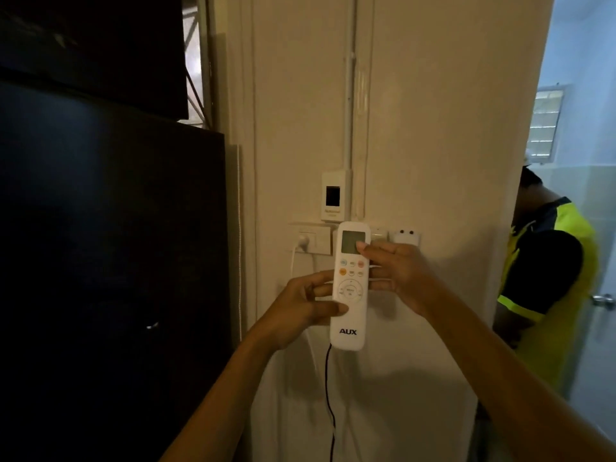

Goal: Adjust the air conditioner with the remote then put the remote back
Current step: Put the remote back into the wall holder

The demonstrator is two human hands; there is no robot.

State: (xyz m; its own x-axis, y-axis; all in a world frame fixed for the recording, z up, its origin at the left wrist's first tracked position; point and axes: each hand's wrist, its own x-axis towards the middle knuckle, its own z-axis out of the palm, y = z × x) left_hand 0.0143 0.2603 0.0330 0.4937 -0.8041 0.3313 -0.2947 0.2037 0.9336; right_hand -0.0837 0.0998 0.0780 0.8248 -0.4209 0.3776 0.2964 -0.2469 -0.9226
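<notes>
A: Plainly, what could be spoiled here?

B: A wrong button could be pressed, since the remote [350, 288], held upright just below the wall switch plate [313, 240], is pinched only at its edges.

A: And the hands?

B: The left hand [300, 308] is closed on its lower edge, thumb across the front; the right hand [396, 271] is clasped beside its screen.

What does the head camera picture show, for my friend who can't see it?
Two hands, left hand and right hand, hold a white remote upright before a cream wall. Wall sockets sit behind it.
</notes>
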